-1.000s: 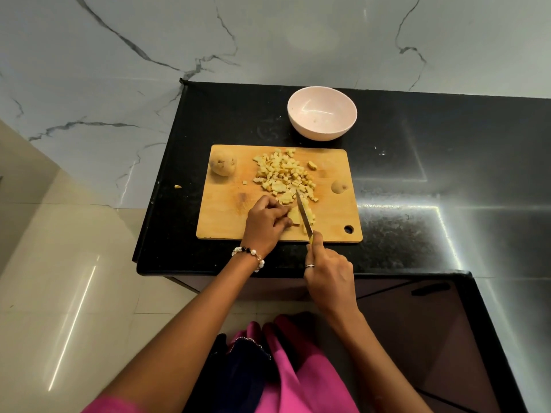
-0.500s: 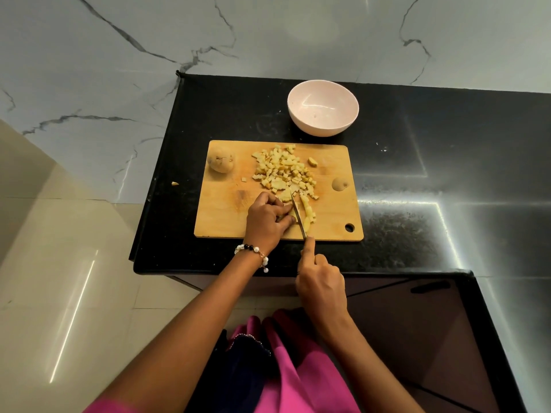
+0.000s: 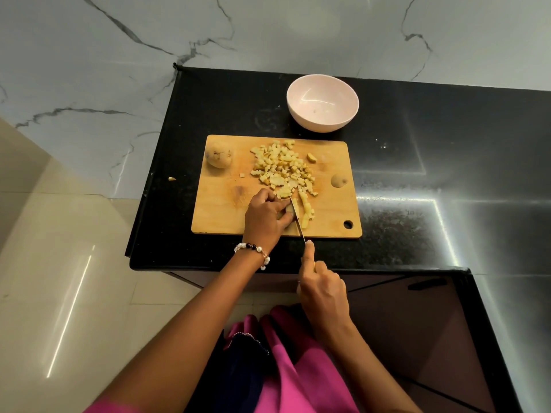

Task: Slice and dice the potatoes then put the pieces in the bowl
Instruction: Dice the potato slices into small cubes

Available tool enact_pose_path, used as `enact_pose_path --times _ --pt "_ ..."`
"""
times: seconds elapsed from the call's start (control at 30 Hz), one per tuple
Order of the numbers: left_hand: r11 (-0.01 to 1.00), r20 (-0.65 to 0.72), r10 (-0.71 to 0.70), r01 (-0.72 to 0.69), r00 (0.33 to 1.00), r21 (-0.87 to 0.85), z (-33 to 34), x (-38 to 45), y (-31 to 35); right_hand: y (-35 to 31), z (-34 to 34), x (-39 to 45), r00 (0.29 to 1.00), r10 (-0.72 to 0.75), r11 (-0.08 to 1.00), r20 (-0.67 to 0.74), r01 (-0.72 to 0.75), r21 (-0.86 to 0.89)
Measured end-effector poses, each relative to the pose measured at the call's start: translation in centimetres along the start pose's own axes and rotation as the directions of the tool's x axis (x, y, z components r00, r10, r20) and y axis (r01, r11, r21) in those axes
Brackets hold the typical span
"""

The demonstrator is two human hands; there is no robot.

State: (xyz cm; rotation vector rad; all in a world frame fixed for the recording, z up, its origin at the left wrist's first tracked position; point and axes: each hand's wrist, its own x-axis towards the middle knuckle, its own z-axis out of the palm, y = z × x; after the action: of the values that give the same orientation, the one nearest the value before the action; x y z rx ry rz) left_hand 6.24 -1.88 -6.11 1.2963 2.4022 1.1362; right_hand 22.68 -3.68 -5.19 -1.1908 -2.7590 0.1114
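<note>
My left hand (image 3: pixel 265 216) pins a potato piece (image 3: pixel 289 210) on the cutting board's (image 3: pixel 220 210) near edge, my right hand (image 3: pixel 323 289) grips the knife (image 3: pixel 296 217) slicing beside it, diced potato (image 3: pixel 283 168) piled near the far bowl (image 3: pixel 323 103).

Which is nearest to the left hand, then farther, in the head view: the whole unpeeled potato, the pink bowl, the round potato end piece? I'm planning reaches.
From the left hand:
1. Round potato end piece, on the board's right side.
2. Whole unpeeled potato, at the board's far left corner; close to the first.
3. Pink bowl, beyond the board on the black counter.

One bowl (image 3: pixel 322 103), one whole potato (image 3: pixel 217 156).
</note>
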Motion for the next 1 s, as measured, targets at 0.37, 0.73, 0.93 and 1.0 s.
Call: enact_pose_path --times 0.37,0.73,0.93,1.0 --pt "0.998 0.050 -0.043 0.041 0.998 0.037 -0.5 0.0 0.6 3.2 -0.2 4.5 0.996 -0.086 0.996 -0.033 0.086 -0.029" --pt "0.993 -0.059 -0.119 0.118 0.991 -0.018 -0.2 0.0 1.1 5.6 -1.8 4.5 0.978 -0.050 0.947 -0.201 0.110 0.301" --pt "0.998 -0.135 -0.046 0.039 0.990 -0.056 -1.2 0.1 0.6 9.5 -1.8 4.4 0.963 -0.143 0.932 -0.230 0.209 0.296" --pt "0.995 -0.175 -0.087 0.077 0.981 -0.068 -1.6 0.1 0.3 10.6 -1.7 4.5 0.958 -0.148 0.937 -0.247 0.216 0.274"
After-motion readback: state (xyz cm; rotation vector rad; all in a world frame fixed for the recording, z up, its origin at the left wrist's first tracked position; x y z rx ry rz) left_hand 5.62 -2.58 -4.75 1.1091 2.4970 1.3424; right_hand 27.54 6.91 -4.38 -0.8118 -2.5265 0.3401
